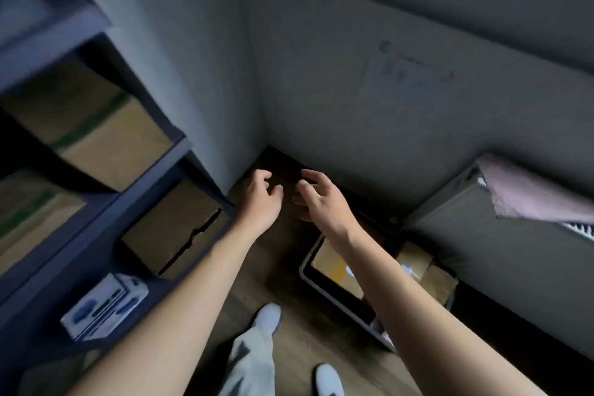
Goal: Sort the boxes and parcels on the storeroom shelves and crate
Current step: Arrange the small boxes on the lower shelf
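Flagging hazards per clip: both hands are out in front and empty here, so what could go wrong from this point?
1. The white and blue box sits at the front edge of the shelf, close beside the left forearm; drawing that arm back could knock it off.
2. The crate stands on the floor close to the forward shoe; a step toward it might catch its rim and trip the person.
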Demonstrator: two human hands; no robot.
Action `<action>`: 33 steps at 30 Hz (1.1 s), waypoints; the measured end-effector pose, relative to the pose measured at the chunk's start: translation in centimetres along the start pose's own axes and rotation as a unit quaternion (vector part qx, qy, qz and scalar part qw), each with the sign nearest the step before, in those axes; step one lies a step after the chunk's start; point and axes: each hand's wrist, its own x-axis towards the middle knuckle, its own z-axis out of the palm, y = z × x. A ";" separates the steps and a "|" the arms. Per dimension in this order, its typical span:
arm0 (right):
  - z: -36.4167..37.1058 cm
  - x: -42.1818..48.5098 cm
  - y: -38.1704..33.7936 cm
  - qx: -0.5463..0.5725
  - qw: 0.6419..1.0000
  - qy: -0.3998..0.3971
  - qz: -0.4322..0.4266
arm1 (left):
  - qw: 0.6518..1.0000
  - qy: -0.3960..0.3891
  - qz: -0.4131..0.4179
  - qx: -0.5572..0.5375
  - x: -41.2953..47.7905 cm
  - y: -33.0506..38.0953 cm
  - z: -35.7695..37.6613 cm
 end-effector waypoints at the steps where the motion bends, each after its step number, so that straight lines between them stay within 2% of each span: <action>1: 0.4 -1.2 -1.7 -0.001 1.000 -0.021 -0.021 | 0.999 0.031 -0.001 -0.012 -1.7 0.6 -2.0; 8: 6.0 -11.5 -10.9 0.002 0.968 -0.194 -0.162 | 0.971 0.226 0.004 -0.079 -16.0 1.1 -13.6; 12: 10.4 -18.9 -14.4 -0.002 0.923 -0.308 -0.230 | 0.931 0.342 -0.005 -0.126 -24.7 -0.8 -18.6; 17: 16.4 -28.7 -16.7 -0.014 0.861 -0.419 -0.289 | 0.878 0.450 -0.024 -0.159 -35.9 -4.3 -23.1; 23: 24.7 -42.9 -15.8 -0.024 0.798 -0.528 -0.291 | 0.816 0.550 -0.061 -0.166 -50.7 -11.5 -27.1; 33: 36.8 -70.1 -10.1 -0.024 0.722 -0.635 -0.273 | 0.731 0.654 -0.111 -0.161 -77.3 -25.3 -30.4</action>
